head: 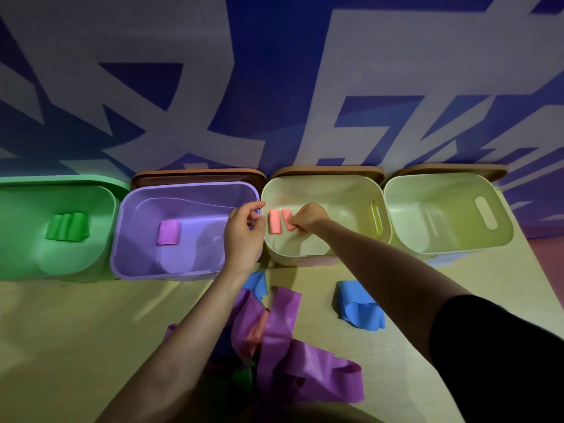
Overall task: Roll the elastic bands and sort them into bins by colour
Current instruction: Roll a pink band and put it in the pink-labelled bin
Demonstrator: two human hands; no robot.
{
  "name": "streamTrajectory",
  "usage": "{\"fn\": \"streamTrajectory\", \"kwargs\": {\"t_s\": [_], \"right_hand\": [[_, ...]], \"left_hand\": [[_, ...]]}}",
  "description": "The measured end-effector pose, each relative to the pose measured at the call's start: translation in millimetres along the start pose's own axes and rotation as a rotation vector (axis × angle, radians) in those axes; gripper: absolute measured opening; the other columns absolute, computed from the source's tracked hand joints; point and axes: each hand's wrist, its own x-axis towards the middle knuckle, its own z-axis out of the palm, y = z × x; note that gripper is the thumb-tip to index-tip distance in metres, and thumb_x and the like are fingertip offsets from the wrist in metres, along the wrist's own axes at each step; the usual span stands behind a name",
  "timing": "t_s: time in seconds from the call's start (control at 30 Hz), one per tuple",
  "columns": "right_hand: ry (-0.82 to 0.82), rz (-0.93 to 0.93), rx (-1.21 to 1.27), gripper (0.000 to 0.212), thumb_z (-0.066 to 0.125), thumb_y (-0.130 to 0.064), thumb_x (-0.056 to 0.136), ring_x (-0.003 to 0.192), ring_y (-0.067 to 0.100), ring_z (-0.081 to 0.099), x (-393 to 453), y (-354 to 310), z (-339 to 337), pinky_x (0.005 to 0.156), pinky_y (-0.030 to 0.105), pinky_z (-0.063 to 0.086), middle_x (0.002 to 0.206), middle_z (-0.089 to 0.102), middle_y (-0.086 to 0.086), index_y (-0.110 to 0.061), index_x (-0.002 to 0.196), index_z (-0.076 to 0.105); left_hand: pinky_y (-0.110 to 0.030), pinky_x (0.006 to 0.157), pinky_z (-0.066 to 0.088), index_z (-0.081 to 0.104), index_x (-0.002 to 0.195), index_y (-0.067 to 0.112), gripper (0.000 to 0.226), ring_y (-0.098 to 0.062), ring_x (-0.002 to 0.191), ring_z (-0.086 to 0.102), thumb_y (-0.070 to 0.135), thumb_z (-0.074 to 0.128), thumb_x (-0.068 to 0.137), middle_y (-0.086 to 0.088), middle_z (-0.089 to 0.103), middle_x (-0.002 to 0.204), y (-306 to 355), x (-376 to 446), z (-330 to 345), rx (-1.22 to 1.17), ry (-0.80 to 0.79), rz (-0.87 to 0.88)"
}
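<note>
We work at a pale yellow-green table (pixel 76 331) set against a wall painted in blue and lilac shapes. Nearest us lies the heap of unrolled bands: a long purple band (pixel 305 361) draped over pink and green ones, with a loose blue band (pixel 360 306) just to its right. Beyond the heap, our left hand (pixel 244 236) hovers over the right rim of the purple bin (pixel 128 239), its fingers (pixel 254 209) loosely curled and holding nothing we can see. Our right hand (pixel 308 219) reaches into the cream bin (pixel 378 239) beside it, its fingers curled down round the second pink roll (pixel 287 218), which stands just beside the first pink roll (pixel 275 221). Both rolls lie with their long axes running away from us. The release, we judge, needs only the fingers to loosen where they are. Farther left, a purple roll (pixel 168 233) rests in the purple bin and green rolls (pixel 67 227) in the green bin (pixel 18 190); the far cream bin (pixel 442 184) holds nothing.
</note>
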Motion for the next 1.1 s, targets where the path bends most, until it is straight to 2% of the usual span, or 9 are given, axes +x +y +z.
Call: {"fn": "streamTrajectory", "kwargs": {"t_s": [0.13,0.23,0.4,0.53,0.67,0.87,1.1], "right_hand": [[-0.083,0.040,0.108,0.027,0.067,-0.025,0.084,0.057,0.014,0.056,1.1,-4.8,1.5,0.069,0.025,0.049,0.059,0.059,0.004,-0.010,0.063,0.059],[-0.090,0.030,0.106,0.028,0.065,-0.020,0.085,0.054,0.014,0.056,1.5,-6.3,1.3,0.070,0.025,0.050,0.059,0.059,0.005,-0.009,0.060,0.058],[-0.078,-0.030,0.000,0.027,0.065,-0.030,0.083,0.063,0.017,0.058,2.1,-11.0,4.1,0.061,0.023,0.046,0.066,0.062,0.004,-0.010,0.064,0.061],[-0.095,-0.065,-0.006,0.025,0.063,-0.029,0.084,0.069,0.020,0.060,0.7,-10.9,2.2,0.070,0.027,0.049,0.070,0.064,0.007,-0.006,0.077,0.068],[-0.072,-0.055,0.048,0.031,0.066,-0.033,0.083,0.063,0.018,0.056,2.8,-5.2,0.5,0.068,0.027,0.047,0.060,0.059,0.003,-0.010,0.062,0.061],[-0.054,-0.019,0.156,0.036,0.066,-0.035,0.083,0.062,0.019,0.056,4.4,0.6,-0.2,0.074,0.030,0.051,0.061,0.061,0.006,-0.011,0.057,0.060],[-0.005,0.006,0.108,0.038,0.061,-0.043,0.082,0.063,0.022,0.058,3.4,-0.1,-2.6,0.056,0.025,0.045,0.060,0.058,0.005,-0.011,0.062,0.060]], "left_hand": [[-0.006,0.068,0.039,0.067,0.108,0.021,0.030,-0.007,0.074,0.052,0.002,0.055,0.088,-0.005,0.054,0.093,-0.9,0.3,0.5,0.002,0.001,0.006],[-0.005,0.067,0.038,0.067,0.108,0.020,0.031,-0.006,0.073,0.052,0.001,0.055,0.087,-0.006,0.054,0.093,-1.3,1.3,1.4,-0.004,-0.001,0.000],[-0.006,0.068,0.039,0.067,0.108,0.016,0.029,-0.006,0.072,0.051,0.001,0.055,0.087,-0.005,0.053,0.092,-1.2,1.4,1.4,-0.002,-0.001,-0.001],[-0.006,0.068,0.039,0.067,0.108,0.019,0.030,-0.006,0.073,0.051,0.001,0.055,0.087,-0.006,0.053,0.093,-0.1,0.9,0.5,-0.002,-0.008,0.003],[-0.007,0.067,0.039,0.067,0.108,0.019,0.030,-0.006,0.072,0.051,0.000,0.055,0.087,-0.008,0.054,0.094,-1.0,1.1,0.9,-0.012,-0.006,0.002],[-0.006,0.067,0.038,0.067,0.107,0.020,0.030,-0.004,0.072,0.050,0.001,0.055,0.087,-0.007,0.054,0.094,0.0,0.9,0.4,-0.007,-0.008,-0.002],[-0.013,0.071,0.041,0.067,0.106,0.021,0.030,-0.006,0.073,0.050,0.002,0.055,0.087,-0.005,0.053,0.092,0.0,0.7,0.4,-0.015,-0.008,-0.004]]}}
